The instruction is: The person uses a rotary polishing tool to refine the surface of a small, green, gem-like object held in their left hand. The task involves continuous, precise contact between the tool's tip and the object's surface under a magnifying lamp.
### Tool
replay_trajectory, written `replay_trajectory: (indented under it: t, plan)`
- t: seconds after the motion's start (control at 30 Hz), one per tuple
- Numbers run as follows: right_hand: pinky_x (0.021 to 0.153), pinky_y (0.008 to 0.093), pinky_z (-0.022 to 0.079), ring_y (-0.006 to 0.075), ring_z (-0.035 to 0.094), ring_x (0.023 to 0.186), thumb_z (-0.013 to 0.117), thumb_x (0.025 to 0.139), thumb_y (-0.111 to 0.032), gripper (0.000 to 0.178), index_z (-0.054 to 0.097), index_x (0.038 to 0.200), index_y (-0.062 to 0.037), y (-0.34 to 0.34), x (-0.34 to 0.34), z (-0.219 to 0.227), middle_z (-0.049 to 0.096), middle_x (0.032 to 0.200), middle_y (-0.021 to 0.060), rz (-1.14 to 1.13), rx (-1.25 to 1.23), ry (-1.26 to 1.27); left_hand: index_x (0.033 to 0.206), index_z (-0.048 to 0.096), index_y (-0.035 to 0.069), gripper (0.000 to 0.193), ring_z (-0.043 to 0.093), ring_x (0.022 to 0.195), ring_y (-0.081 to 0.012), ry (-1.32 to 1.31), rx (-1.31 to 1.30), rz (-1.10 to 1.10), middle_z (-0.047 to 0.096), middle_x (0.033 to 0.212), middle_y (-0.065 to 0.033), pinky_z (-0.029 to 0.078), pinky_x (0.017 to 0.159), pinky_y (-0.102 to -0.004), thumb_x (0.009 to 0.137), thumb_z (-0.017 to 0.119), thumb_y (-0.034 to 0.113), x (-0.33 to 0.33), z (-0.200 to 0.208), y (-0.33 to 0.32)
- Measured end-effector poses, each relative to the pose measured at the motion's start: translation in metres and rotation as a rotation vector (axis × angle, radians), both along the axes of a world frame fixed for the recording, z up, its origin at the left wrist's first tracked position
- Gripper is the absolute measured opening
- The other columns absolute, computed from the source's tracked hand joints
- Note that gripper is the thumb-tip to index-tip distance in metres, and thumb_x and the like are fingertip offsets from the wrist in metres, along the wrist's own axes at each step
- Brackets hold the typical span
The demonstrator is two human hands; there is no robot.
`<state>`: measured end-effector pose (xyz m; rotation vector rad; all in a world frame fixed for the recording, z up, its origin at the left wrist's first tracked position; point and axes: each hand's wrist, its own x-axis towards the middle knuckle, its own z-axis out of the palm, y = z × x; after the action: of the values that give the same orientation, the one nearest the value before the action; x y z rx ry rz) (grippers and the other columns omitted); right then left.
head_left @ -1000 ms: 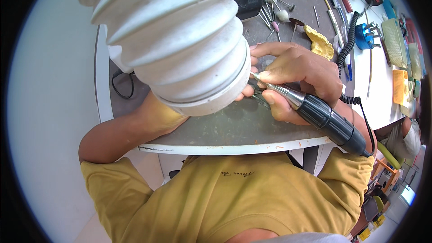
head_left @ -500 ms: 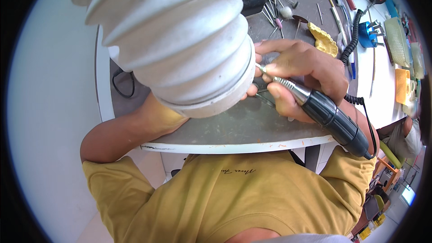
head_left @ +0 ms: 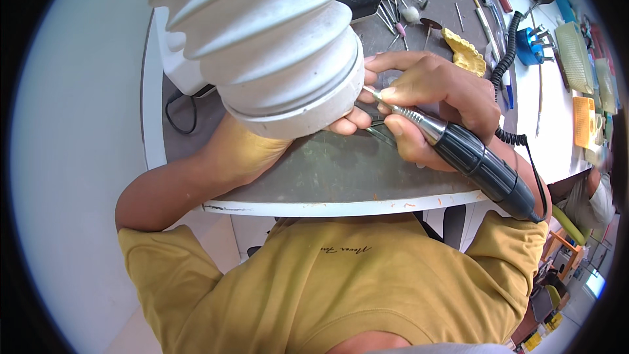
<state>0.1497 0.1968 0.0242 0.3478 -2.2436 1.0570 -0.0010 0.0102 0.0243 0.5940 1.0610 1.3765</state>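
My right hand is closed round a black and silver rotary handpiece, held like a pen. The thin tip of the handpiece points left, to the mouth of a wide white corrugated hose. Beneath that hose lies my left hand, mostly covered by it. Only its wrist and a few curled fingertips show, close to the handpiece's tip. Whatever those fingers hold is hidden behind the hose. Some fingers of my right hand reach to the hose's rim as well.
Beyond my right hand lie a yellow dental model, several burs and polishing tips, and a dark disc on a shank. Further right are a coiled black cord, a blue bur holder, pens and brushes. A person sits far right.
The hose's mouth sits higher in the picture, so more of my left wrist and fingertips shows. My right hand with the handpiece has shifted slightly left.
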Motion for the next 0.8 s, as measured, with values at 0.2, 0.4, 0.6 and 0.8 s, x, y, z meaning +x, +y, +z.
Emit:
replay_trajectory:
  t: [0.2, 0.4, 0.6, 0.8]
  plan:
    - [0.072, 0.0341, 0.060, 0.0321, 0.074, 0.090, 0.077, 0.070, -0.001, 0.021, 0.066, 0.088, -0.0002, 0.001, -0.002, -0.001, 0.070, 0.083, 0.0141, 0.013, 0.054, 0.020, 0.137, 0.050, -0.003, 0.042, 0.064, 0.100, -0.0123, 0.075, 0.064, -0.001, 0.065, 0.111, -0.0113, 0.053, 0.090, -0.0250, 0.100, 0.059, 0.015, -0.002, -0.005, -0.001]
    - [0.072, 0.0345, 0.060, 0.0327, 0.074, 0.090, 0.077, 0.069, 0.001, 0.022, 0.066, 0.088, 0.0004, 0.001, -0.002, -0.006, 0.069, 0.081, 0.0131, -0.011, 0.027, 0.033, 0.138, 0.050, -0.004, 0.043, 0.065, 0.099, -0.0113, -0.111, 0.128, -0.019, 0.066, 0.111, -0.0120, 0.053, 0.091, -0.0242, 0.101, 0.059, 0.016, 0.001, -0.010, 0.003]
    - [0.073, 0.0357, 0.060, 0.0331, 0.074, 0.088, 0.078, 0.068, 0.000, 0.023, 0.066, 0.087, 0.0009, 0.002, -0.002, -0.004, 0.069, 0.080, 0.0116, -0.014, 0.046, 0.018, 0.137, 0.050, -0.005, 0.042, 0.065, 0.100, -0.0119, 0.082, -0.053, 0.004, 0.066, 0.111, -0.0130, 0.054, 0.091, -0.0233, 0.101, 0.058, 0.016, -0.003, -0.003, 0.001]
    - [0.079, 0.0387, 0.061, 0.0329, 0.073, 0.085, 0.077, 0.068, 0.001, 0.022, 0.065, 0.087, 0.0015, 0.002, -0.003, -0.003, 0.068, 0.080, 0.0117, 0.018, 0.031, 0.024, 0.137, 0.051, -0.005, 0.041, 0.065, 0.102, -0.0132, 0.079, -0.019, 0.021, 0.066, 0.114, -0.0140, 0.054, 0.092, -0.0232, 0.101, 0.058, 0.014, -0.003, -0.007, 0.001]
